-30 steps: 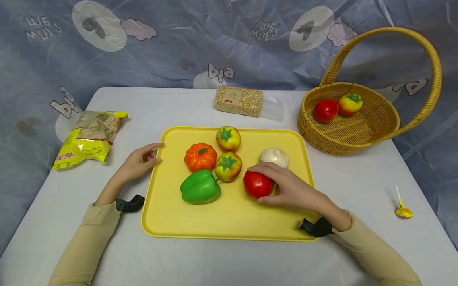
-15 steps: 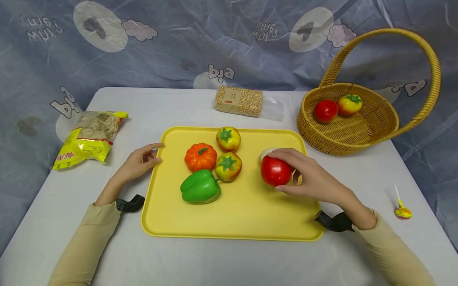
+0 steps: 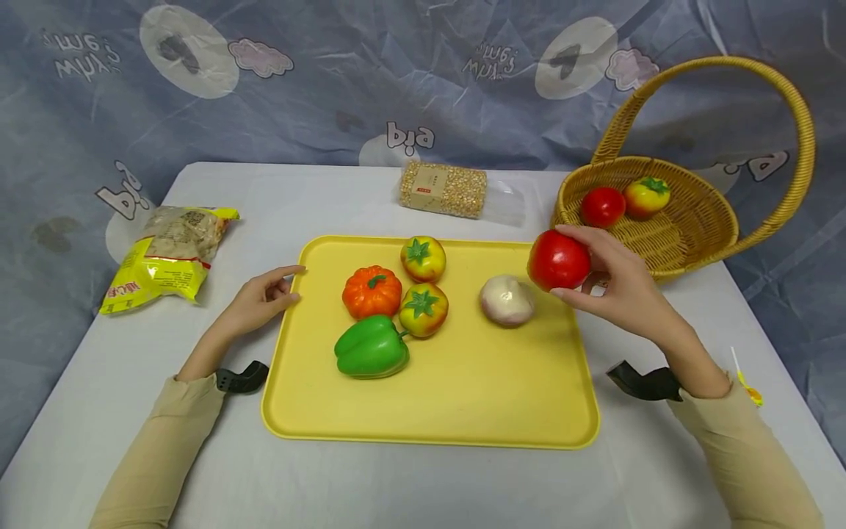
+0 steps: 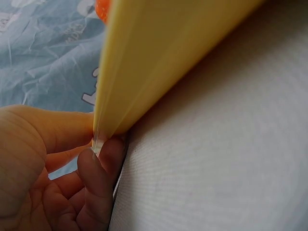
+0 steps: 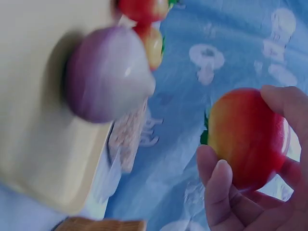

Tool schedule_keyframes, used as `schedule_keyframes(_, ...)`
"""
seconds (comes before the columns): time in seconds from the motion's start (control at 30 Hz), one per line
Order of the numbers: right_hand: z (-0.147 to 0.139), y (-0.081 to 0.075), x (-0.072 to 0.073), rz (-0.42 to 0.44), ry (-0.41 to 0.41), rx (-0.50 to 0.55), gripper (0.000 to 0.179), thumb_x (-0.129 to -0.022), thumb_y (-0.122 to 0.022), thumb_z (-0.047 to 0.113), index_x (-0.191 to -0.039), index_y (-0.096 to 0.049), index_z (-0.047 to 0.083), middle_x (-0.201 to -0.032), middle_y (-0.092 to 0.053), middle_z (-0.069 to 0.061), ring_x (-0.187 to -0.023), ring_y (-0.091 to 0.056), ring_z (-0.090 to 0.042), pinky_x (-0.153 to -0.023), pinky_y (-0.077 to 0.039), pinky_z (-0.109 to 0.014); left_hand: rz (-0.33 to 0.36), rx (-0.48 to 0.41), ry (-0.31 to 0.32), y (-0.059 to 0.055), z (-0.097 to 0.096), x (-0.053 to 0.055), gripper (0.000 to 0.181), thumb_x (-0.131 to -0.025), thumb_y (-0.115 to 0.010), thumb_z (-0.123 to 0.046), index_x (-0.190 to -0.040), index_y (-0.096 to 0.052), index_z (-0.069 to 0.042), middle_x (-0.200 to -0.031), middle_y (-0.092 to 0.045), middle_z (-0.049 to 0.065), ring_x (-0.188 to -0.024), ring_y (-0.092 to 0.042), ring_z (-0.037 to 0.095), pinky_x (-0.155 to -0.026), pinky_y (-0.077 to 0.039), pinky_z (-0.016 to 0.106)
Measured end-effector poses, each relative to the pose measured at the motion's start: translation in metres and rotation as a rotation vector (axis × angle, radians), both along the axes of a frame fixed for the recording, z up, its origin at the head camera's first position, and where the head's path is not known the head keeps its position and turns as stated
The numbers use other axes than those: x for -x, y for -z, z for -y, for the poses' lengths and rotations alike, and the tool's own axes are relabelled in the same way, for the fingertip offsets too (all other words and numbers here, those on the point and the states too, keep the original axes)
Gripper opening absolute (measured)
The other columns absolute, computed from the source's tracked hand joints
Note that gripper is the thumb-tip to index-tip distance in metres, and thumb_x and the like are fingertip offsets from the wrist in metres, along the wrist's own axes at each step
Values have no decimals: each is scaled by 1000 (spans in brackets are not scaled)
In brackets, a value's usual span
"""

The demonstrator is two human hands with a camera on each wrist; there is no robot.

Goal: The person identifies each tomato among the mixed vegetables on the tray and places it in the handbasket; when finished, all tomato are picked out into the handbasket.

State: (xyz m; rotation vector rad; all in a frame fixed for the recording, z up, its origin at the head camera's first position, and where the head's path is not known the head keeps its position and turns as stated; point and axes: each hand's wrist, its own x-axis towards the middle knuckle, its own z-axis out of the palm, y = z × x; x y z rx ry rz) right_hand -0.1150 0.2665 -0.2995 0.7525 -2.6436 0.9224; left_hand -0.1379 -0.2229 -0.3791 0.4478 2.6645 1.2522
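My right hand [image 3: 624, 283] grips a toy tomato [image 3: 558, 261], lifted over the tray's far right corner, in front of the basket. The right wrist view shows its red and yellow skin and green leaf, with thumb and fingers round it. My left hand [image 3: 258, 300] holds the left rim of the yellow tray [image 3: 429, 411] between thumb and fingers. On the tray lie a purple-white toy onion [image 3: 507, 300], an orange toy pumpkin [image 3: 372, 292], a green toy bell pepper [image 3: 371, 347] and two yellow-red toy tomatoes [image 3: 424, 258].
A wicker basket [image 3: 700, 246] with a tall handle stands at the back right, holding two toy tomatoes [image 3: 603, 207]. Behind the tray lies a bag of corn kernels [image 3: 444, 189]. A yellow snack bag [image 3: 168, 257] sits at left, and a lollipop [image 3: 750, 389] is partly hidden by the right sleeve.
My right hand has lifted the toy tomato off the tray and carried it right and back, toward the basket, uncovering the onion. The left hand stays at the rim.
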Motion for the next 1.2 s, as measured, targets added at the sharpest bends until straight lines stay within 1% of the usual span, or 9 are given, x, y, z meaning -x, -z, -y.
schedule_keyframes(0.2, -19, 6, 20, 35, 119, 100, 78, -69, -79, 0, -138, -46, 17, -125, -46, 19, -77, -55, 15, -67, -46, -4, 11, 6, -2, 1, -1, 0, 43, -90, -56, -1, -131, -47, 8, -86, -54, 16, -63, -44, 3, -58, -39, 17)
schedule_keyframes(0.37, -35, 12, 40, 87, 218, 173, 73, -75, -74, 3, -140, -43, 18, -129, -49, 2, -78, -54, 16, -68, -44, -2, 23, 3, -8, 0, -1, -1, 43, -90, -56, -1, -131, -47, 8, -86, -54, 16, -63, -43, 2, -58, -39, 17)
schedule_keyframes(0.5, -48, 17, 55, 198, 302, 171, 70, -82, -70, 15, -143, -37, 24, -132, -45, -12, -81, -51, 16, -69, -42, 1, 20, 4, -8, 1, 0, 0, 43, -90, -56, -1, -131, -46, 8, -86, -54, 17, -63, -43, 2, -59, -39, 17)
schedule_keyframes(0.73, -66, 25, 76, 372, 352, 199, 67, -88, -63, 29, -146, -29, 25, -130, -39, -14, -81, -52, 10, -63, -48, -7, 20, -19, -11, 31, 15, 13, 46, -91, -59, -10, -134, -47, -1, -88, -55, 13, -64, -44, 2, -58, -39, 18)
schedule_keyframes(0.93, -77, 32, 88, 505, 352, 143, 71, -90, -60, 37, -148, -22, 24, -134, -36, -15, -85, -55, 0, -68, -48, -9, 13, -1, -11, 21, 9, 9, 44, -91, -57, -5, -134, -47, 3, -87, -54, 14, -64, -43, 2, -58, -39, 17)
schedule_keyframes(1.0, -79, 33, 92, 557, 339, 84, 73, -90, -58, 41, -149, -19, 22, -139, -34, -17, -101, -54, -12, -79, -49, -16, 9, -5, -8, 13, 6, 6, 44, -91, -56, -2, -132, -47, 6, -86, -54, 15, -63, -43, 2, -58, -38, 17)
schedule_keyframes(1.07, -81, 33, 96, 597, 309, 30, 76, -90, -58, 42, -149, -17, 20, -145, -29, -20, -118, -45, -28, -96, -47, -32, 9, -11, -6, 7, 3, 3, 43, -90, -56, 0, -131, -46, 8, -85, -53, 16, -63, -43, 2, -58, -38, 17)
schedule_keyframes(1.13, -84, 34, 99, 635, 283, -12, 77, -90, -58, 41, -150, -14, 19, -149, -23, -23, -129, -30, -39, -106, -37, -50, 7, -7, -4, 5, 3, 3, 43, -90, -55, 0, -131, -46, 9, -85, -53, 16, -63, -43, 3, -58, -38, 18)
schedule_keyframes(1.2, -85, 34, 100, 665, 259, -43, 77, -91, -57, 38, -150, -12, 18, -152, -16, -26, -134, -21, -46, -107, -23, -64, 11, 4, -9, 10, 5, 6, 43, -91, -56, -2, -132, -46, 6, -86, -53, 15, -64, -43, 3, -58, -38, 17)
